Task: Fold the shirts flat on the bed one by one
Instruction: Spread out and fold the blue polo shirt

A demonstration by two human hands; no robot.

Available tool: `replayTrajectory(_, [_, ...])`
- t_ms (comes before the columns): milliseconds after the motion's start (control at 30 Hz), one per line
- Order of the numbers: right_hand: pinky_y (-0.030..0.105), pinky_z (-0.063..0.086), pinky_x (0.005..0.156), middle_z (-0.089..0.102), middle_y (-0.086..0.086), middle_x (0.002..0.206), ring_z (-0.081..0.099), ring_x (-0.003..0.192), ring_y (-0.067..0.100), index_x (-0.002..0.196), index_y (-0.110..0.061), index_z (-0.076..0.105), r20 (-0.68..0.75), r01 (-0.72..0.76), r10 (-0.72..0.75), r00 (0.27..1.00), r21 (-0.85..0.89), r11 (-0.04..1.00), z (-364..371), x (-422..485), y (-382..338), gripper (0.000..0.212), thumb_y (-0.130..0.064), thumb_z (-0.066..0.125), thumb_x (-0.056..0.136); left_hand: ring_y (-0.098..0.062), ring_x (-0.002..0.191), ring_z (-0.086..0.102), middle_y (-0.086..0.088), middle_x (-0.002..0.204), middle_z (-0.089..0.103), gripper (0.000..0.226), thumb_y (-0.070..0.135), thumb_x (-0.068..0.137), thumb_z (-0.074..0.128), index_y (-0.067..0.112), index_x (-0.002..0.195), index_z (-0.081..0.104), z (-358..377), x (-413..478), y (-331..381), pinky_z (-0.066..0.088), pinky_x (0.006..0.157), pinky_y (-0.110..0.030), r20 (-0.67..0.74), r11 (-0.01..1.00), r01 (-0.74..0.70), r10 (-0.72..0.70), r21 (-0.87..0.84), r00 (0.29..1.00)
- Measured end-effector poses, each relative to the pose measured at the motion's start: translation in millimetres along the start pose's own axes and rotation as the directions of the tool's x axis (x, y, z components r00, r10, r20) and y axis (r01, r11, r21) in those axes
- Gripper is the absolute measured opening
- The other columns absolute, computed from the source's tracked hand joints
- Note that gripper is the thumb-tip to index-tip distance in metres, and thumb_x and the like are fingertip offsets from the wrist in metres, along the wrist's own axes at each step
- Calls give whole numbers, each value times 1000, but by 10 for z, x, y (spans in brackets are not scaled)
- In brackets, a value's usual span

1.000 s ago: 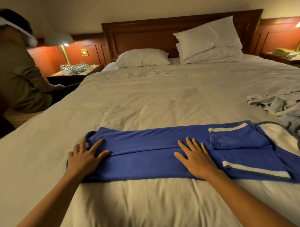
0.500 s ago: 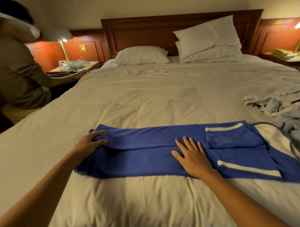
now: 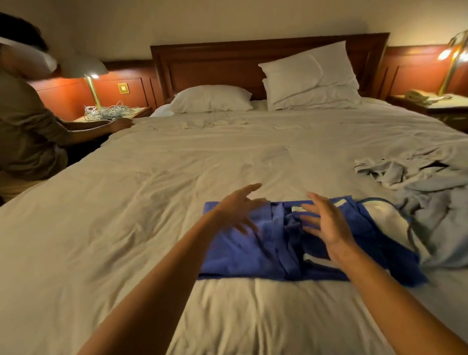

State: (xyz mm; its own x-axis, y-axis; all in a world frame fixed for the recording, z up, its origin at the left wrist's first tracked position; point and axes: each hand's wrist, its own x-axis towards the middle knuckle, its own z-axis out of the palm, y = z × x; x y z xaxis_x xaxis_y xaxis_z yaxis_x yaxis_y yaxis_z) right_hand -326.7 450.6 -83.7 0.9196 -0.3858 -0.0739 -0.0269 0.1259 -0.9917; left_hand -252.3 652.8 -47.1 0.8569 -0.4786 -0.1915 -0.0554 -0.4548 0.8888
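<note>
A blue shirt (image 3: 238, 254) with white trim lies on the white bed (image 3: 149, 207), folded into a short, thick rectangle right of centre. Its left part now lies doubled over onto the middle. My left hand (image 3: 238, 207) hovers over the shirt's far left corner, fingers spread and holding nothing. My right hand (image 3: 323, 220) is raised over the shirt's middle, fingers spread and loosely bent, also holding nothing. A white panel of the shirt (image 3: 382, 214) shows at its right end.
A crumpled grey garment heap (image 3: 427, 197) lies on the bed just right of the blue shirt. Two pillows (image 3: 309, 76) lean at the headboard. Another person (image 3: 21, 118) sits at the bed's left side by a nightstand with tangled cables (image 3: 106, 111).
The shirt's left end has been folded rightward over its middle, making it much shorter. Both hands have lifted off the cloth and now hover above it.
</note>
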Motion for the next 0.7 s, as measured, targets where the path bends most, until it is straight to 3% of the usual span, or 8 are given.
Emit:
replayTrajectory(67, [40,56,73,67,3,114,65,97,19,110,-28,64,38,-36,43,998,-168,985,-81,-34,93,16,-33,53,100,-18,94,70,-1,134,60,46,34,100,57,28,145,48,5,20,-278,57,81,-39,-262,946,-35,125,323,957])
replayTrajectory(133, [44,53,88,67,2,120,63,105,23,123,-26,64,95,54,-13,995,-445,894,-82,-87,266,26,-32,54,99,-23,135,47,-1,154,44,52,47,100,52,32,149,44,24,-52,-694,36,112,-37,-248,775,17,181,631,952])
replayTrajectory(200, [34,47,91,63,1,129,58,117,22,134,-24,59,187,201,-104,977,-641,740,-17,-174,425,38,-34,58,98,-21,151,19,5,165,20,59,60,100,37,42,155,26,93,-134,-1070,11,123,-38,-209,650,96,98,754,973])
replayTrajectory(333, [42,38,104,45,1,140,40,130,26,142,-30,50,128,236,-266,955,-873,428,171,-356,605,50,-47,56,95,-17,154,-1,10,167,4,61,68,98,22,51,155,7,202,-140,-1339,-7,122,-43,-281,675,157,78,721,957])
replayTrajectory(400, [41,40,99,46,3,133,44,122,27,137,-29,52,46,195,-328,943,-879,436,239,-402,618,49,-48,59,93,-18,154,-4,10,167,2,61,69,97,20,52,154,5,200,-139,-1336,-9,121,-47,-292,682,170,67,711,954])
replayTrajectory(467, [41,41,97,49,5,130,49,117,29,137,-28,49,5,139,-266,964,-861,490,292,-406,608,50,-49,58,93,-18,154,-5,11,167,1,61,69,97,19,53,154,4,201,-145,-1345,-9,121,-50,-292,688,172,60,705,955])
replayTrajectory(633, [40,40,98,54,6,131,55,116,27,144,-29,37,22,90,-183,983,-924,373,424,-372,567,62,-60,50,92,-16,154,-6,13,167,1,57,66,99,17,54,153,6,207,-132,-1360,-8,122,-50,-312,714,185,49,675,949])
replayTrajectory(700, [38,44,93,51,8,133,57,115,28,147,-29,35,21,90,-155,988,-887,453,535,-379,565,65,-58,54,92,-15,154,-4,15,166,4,53,61,101,19,53,153,11,199,-115,-1370,-6,122,-49,-328,752,180,51,634,943])
